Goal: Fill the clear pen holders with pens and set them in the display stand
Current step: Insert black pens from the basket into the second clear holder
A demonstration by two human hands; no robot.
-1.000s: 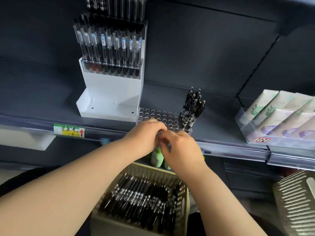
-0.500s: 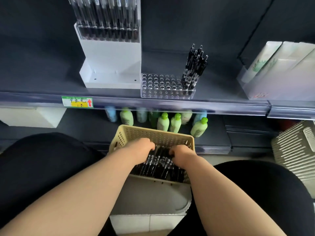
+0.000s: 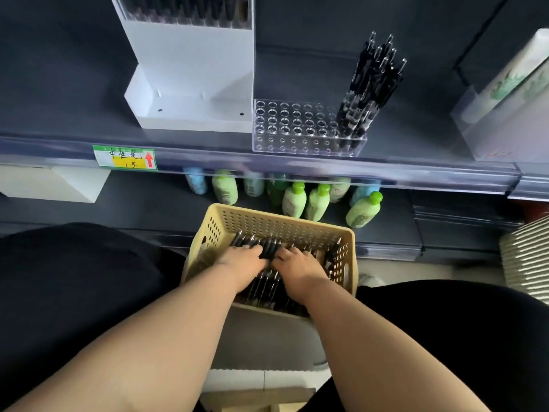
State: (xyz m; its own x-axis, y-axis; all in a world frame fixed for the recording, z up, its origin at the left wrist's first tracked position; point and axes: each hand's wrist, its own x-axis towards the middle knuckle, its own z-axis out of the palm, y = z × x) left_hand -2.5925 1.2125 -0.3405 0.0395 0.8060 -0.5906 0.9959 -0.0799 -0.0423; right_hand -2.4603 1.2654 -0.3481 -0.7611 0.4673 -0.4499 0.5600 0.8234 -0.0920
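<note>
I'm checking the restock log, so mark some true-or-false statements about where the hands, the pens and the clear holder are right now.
1. The left hand and the right hand are both down in the beige basket among the loose pens. True.
2. Every hole of the clear pen holder is filled. False: the standing pens cluster at its right end, and most holes are empty.
3. The clear pen holder sits in the lower tray of the white display stand. False: it stands on the upper shelf, beside the stand, to its right.
4. Green bottles stand on the lower shelf, behind the basket. True.
</note>
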